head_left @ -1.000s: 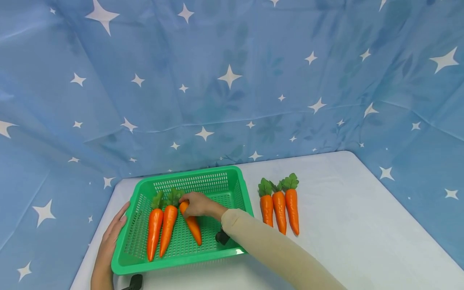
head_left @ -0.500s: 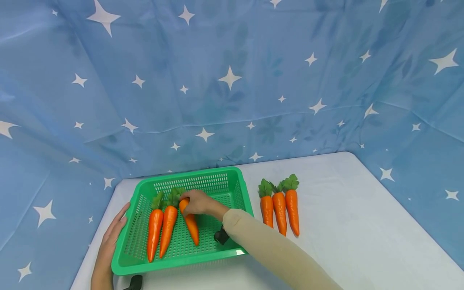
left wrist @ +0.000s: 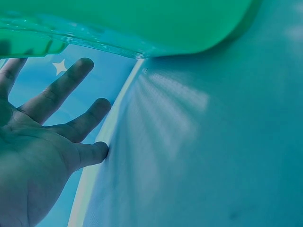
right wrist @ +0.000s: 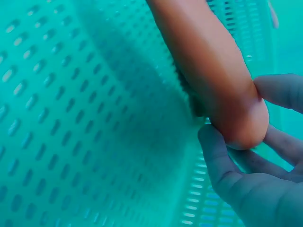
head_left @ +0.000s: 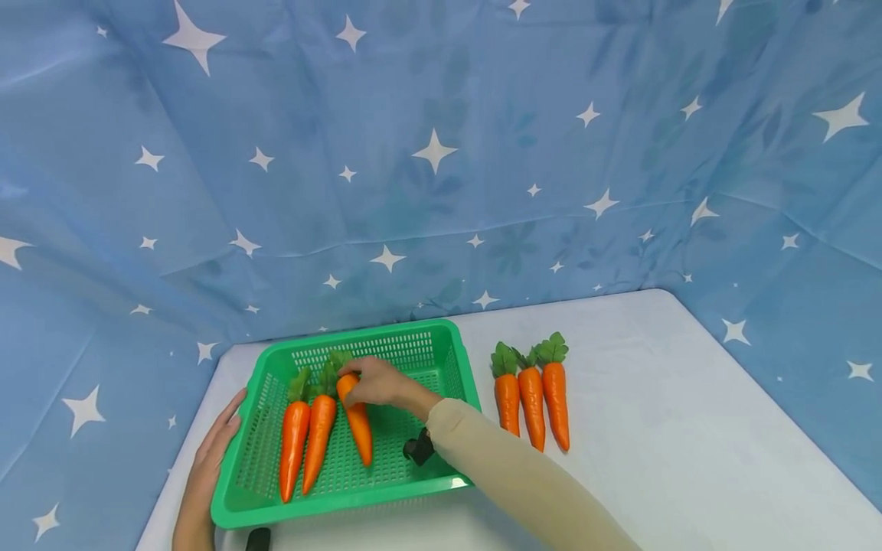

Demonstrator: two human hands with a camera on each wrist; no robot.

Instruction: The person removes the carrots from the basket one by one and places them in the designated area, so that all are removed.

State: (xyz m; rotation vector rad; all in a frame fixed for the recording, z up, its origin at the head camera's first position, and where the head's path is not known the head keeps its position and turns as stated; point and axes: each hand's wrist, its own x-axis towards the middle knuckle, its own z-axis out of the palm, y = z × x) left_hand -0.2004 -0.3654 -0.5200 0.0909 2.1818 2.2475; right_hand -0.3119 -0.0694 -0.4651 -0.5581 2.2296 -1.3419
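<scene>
A green plastic basket (head_left: 344, 501) stands at the left of the table. My right hand (head_left: 377, 383) reaches into it and pinches an orange carrot (head_left: 360, 436) near its leafy top. In the right wrist view, thumb and fingers lie on either side of that carrot's (right wrist: 213, 56) thick end. Two more carrots, one at the left (head_left: 294, 444) and one beside it (head_left: 320, 436), lie in the basket with their tips toward the front. My left hand (head_left: 207, 459) rests against the basket's left rim; the left wrist view shows its fingers spread and extended.
Three carrots lie side by side on the white table (head_left: 661, 428), right of the basket: a left one (head_left: 507, 398), a middle one (head_left: 532, 405) and a right one (head_left: 555, 405). A blue star-patterned cloth (head_left: 441, 207) hangs behind.
The carrot in my right hand has shifted slightly left, toward the other two in the basket, and its tip has swung left. My left hand stays at the rim.
</scene>
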